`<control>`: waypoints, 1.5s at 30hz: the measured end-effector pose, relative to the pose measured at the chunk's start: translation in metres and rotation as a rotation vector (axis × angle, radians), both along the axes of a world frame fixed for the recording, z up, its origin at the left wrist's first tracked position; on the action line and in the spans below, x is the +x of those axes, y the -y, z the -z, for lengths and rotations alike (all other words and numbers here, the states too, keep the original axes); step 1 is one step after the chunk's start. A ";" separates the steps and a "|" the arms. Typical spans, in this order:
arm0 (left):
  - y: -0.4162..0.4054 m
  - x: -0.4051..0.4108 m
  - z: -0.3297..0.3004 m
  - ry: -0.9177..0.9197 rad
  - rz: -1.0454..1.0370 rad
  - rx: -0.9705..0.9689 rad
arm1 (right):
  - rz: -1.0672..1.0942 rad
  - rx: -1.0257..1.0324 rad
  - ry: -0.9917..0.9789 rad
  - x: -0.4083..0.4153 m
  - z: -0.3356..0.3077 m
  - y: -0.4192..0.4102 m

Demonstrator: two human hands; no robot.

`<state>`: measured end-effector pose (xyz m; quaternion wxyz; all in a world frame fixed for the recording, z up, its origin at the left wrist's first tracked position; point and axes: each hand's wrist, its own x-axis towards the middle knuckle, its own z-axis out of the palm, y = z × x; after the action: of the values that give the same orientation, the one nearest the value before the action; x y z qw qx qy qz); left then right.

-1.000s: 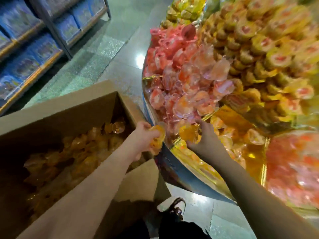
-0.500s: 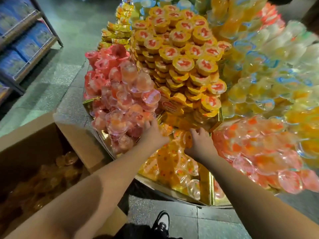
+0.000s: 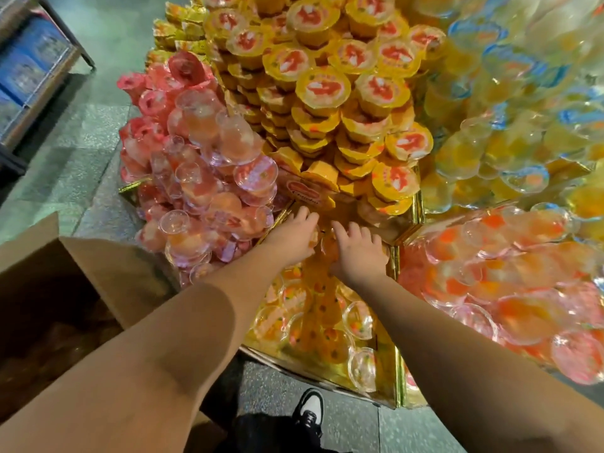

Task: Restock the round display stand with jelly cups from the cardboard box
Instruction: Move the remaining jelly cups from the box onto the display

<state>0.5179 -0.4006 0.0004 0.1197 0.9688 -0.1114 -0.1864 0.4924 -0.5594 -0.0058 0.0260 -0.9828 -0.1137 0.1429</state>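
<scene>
Both hands reach into the gold-walled middle section of the round display stand [image 3: 397, 384]: the left hand [image 3: 294, 237] has its fingers curled around a clear orange jelly cup [image 3: 327, 245], and the right hand [image 3: 358, 251] at its 3 o'clock rests curled fingers on the same cluster, though whether they clamp one cannot be told. More orange cups [image 3: 358, 318] lie at 6 o'clock of the hands. The brown cardboard box [image 3: 108, 266] stands open at 8 o'clock, its contents dim.

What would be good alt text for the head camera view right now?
Two bare hands, left hand and right hand, reach side by side into the gold-walled compartment of orange jelly cups on the round display stand, between pink and orange-red cup piles. The open brown cardboard box sits lower left.
</scene>
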 end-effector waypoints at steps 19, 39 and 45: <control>-0.007 -0.002 0.006 0.004 0.089 0.038 | 0.100 0.015 0.062 -0.014 0.021 -0.006; -0.168 -0.210 -0.065 0.100 -0.610 -0.427 | 0.029 0.493 -0.083 -0.137 -0.068 -0.117; -0.275 -0.303 -0.060 0.097 -0.882 -0.383 | -0.280 0.486 -0.285 -0.176 -0.060 -0.252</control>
<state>0.2154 -0.1253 0.0607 0.3583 0.8917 0.2722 -0.0484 0.3167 -0.3079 0.0546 0.2561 -0.8927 -0.2739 0.2500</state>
